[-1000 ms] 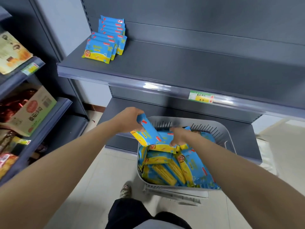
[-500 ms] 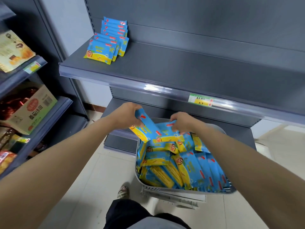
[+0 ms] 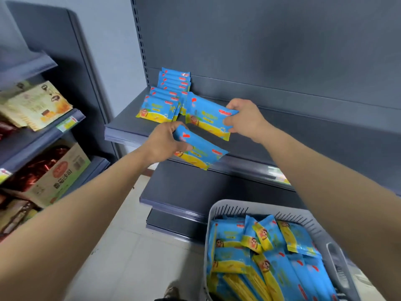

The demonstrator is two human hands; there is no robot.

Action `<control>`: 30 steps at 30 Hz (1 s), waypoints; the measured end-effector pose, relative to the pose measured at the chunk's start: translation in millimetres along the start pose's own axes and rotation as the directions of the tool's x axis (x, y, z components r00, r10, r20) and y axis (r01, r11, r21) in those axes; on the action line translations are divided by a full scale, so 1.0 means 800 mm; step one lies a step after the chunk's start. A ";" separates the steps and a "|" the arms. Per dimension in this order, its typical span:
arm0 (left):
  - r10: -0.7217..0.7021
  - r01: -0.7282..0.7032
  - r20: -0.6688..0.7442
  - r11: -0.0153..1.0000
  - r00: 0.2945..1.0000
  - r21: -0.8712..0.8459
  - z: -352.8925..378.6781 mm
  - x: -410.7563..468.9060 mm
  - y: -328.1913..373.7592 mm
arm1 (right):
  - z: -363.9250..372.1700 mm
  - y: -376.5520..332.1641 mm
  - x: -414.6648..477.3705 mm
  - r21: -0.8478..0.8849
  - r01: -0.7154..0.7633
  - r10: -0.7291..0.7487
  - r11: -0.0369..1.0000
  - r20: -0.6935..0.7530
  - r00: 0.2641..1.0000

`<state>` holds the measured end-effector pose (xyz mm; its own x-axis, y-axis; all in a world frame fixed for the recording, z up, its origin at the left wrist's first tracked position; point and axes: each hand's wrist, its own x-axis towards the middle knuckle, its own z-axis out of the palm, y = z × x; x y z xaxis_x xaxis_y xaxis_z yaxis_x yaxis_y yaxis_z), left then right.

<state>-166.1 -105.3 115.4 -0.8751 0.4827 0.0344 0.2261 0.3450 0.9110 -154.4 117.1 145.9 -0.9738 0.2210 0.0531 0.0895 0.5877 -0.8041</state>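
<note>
My left hand [image 3: 165, 142] grips a blue and yellow snack packet [image 3: 200, 152] by its left end, in the air just in front of the grey shelf [image 3: 282, 135] edge. My right hand [image 3: 243, 118] pinches a second identical packet [image 3: 207, 117] by its right end, over the shelf surface beside the stacked packets [image 3: 167, 98] at the shelf's back left corner. A grey slotted basket [image 3: 230, 208] at lower right holds several more of the same packets [image 3: 260, 257].
A lower grey shelf [image 3: 184, 192] juts out beneath the upper one. On the left, another shelving unit carries snack bags [image 3: 36, 105] and a cardboard box [image 3: 56, 174]. A price tag [image 3: 278, 175] sits on the shelf rail. Tiled floor [image 3: 121, 246] lies below.
Both hands lifted out of the basket, each with a packet, and rose up to the shelf. The view swung upward and the basket now lies at the lower right.
</note>
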 end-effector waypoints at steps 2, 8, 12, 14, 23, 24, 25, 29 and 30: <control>-0.004 0.003 -0.039 1.000 0.999 -0.025 -0.031 0.011 -0.014 | 0.029 -0.013 0.028 0.021 -0.004 0.003 1.000 0.045 0.999; -0.054 0.047 -0.104 0.997 0.993 -0.067 -0.134 0.052 -0.066 | 0.125 -0.041 0.110 0.008 -0.010 0.009 1.000 0.155 0.988; -0.062 0.044 -0.169 0.993 0.984 -0.110 -0.183 0.086 -0.079 | 0.166 -0.054 0.147 0.053 -0.048 0.036 0.997 0.212 0.977; -0.074 0.052 -0.179 0.991 0.981 -0.122 -0.198 0.104 -0.092 | 0.179 -0.054 0.160 0.002 -0.025 0.024 1.000 0.222 0.975; -0.152 0.138 -0.093 0.980 0.984 -0.144 -0.204 0.163 -0.133 | 0.187 -0.050 0.202 -0.195 -0.013 0.032 0.981 0.096 0.995; -0.160 0.149 -0.091 0.981 0.983 -0.121 -0.201 0.168 -0.135 | 0.188 -0.052 0.203 -0.203 -0.006 0.023 0.979 0.081 0.996; -0.163 0.155 -0.097 0.985 0.982 -0.082 -0.199 0.173 -0.138 | 0.188 -0.052 0.204 -0.205 -0.002 0.016 0.979 0.066 0.998; -0.119 0.143 -0.168 0.981 0.979 0.135 -0.189 0.187 -0.145 | 0.178 -0.049 0.207 -0.188 0.000 0.019 0.982 0.103 0.994; -0.107 0.141 -0.175 0.971 0.979 0.192 -0.187 0.190 -0.146 | 0.173 -0.048 0.207 -0.174 -0.013 0.033 0.985 0.113 0.993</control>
<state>-389.7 -192.7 76.1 -0.9556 0.2946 0.0081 0.1787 0.5573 0.8109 -347.9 23.7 103.4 -0.9877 0.1512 -0.0407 0.1373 0.7109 -0.6897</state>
